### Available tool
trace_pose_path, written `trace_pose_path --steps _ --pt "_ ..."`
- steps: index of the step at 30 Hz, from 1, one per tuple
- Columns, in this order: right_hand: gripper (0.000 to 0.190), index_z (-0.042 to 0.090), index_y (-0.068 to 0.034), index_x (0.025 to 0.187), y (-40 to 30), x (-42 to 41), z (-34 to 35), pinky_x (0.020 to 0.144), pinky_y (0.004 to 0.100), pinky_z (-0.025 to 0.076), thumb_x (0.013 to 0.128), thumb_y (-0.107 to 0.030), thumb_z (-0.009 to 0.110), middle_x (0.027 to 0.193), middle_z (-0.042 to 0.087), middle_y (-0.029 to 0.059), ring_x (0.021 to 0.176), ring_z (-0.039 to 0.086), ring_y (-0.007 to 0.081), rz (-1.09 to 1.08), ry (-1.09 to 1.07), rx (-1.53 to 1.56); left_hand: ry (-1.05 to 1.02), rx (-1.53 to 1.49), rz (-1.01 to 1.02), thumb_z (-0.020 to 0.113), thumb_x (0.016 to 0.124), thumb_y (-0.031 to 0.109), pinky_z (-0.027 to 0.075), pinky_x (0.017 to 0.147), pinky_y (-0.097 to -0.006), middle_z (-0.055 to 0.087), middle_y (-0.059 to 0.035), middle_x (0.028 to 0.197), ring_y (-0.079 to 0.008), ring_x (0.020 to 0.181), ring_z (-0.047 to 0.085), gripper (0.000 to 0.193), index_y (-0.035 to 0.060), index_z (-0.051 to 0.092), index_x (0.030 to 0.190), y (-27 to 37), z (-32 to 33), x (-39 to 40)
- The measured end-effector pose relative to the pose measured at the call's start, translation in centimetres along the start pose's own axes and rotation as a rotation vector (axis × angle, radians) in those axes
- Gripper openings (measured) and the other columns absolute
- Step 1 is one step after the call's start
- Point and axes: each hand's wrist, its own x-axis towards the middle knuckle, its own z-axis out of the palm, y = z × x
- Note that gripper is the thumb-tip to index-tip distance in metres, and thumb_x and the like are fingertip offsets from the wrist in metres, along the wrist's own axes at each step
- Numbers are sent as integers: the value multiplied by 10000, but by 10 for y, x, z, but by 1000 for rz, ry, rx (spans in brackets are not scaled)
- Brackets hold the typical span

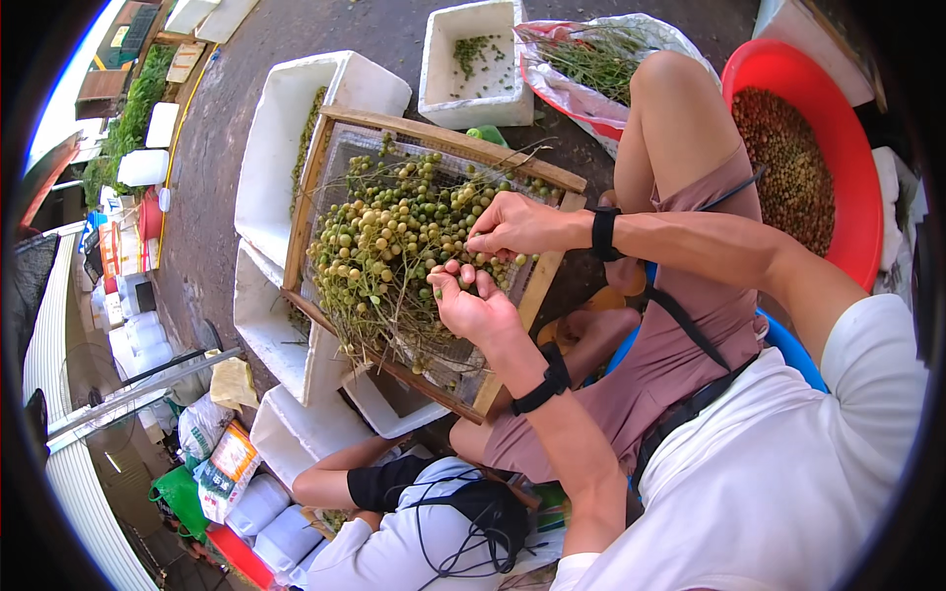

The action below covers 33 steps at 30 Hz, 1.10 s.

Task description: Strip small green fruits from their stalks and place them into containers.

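A wood-framed wire-mesh screen (454,144) lies before me, heaped with stalked clusters of small round green and yellowish fruits (392,229). My left hand (477,303) is palm up over the near side of the heap, its curled fingers around a few loose green fruits (467,283). Just beyond it on the right, my right hand (517,227) reaches down to the heap with thumb and fingertips pinched together. A bit of green shows at its fingertips, but what it pinches is mostly hidden. Bare twigs (406,325) tangle at the heap's left side.
White foam boxes (295,96) stand under and beyond the screen. To the right are a foam box with green fruits (441,66), a sack of twigs (591,63) and a red tub (857,185) of reddish-brown fruits. Close on my left sits another person (421,524).
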Motion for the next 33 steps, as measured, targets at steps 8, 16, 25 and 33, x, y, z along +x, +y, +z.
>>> trace_pose_path --steps 8,16,25,33 --pt "283 769 -9 830 8 8 -7 594 288 493 876 -277 691 709 696 62 645 621 118 68 408 -119 24 245 61 554 1039 220 389 530 -216 616 -37 1023 -108 729 506 313 35 546 1291 2 15 -2" --pt "289 733 32 1030 -4 0 -9 626 254 482 841 -157 623 804 693 50 694 601 101 -14 364 -73 -63 -155 -176 484 1025 134 565 962 -385 596 -185 1302 -279 1158 610 396 -32 472 1385 0 12 1" --pt "247 751 -1 941 -16 -15 8 645 343 504 756 -153 692 759 674 105 684 628 196 -307 179 -408 -176 -197 -226 370 1062 215 453 1094 -456 524 -182 1420 -307 1328 499 441 -20 428 1432 -3 8 1" --pt "117 688 11 847 1 -6 13 680 410 497 838 -106 692 823 635 140 769 633 319 -546 251 -607 -255 -169 -307 403 1064 269 444 1091 -408 515 -153 1442 -259 1294 516 470 22 422 1463 -5 12 -3"
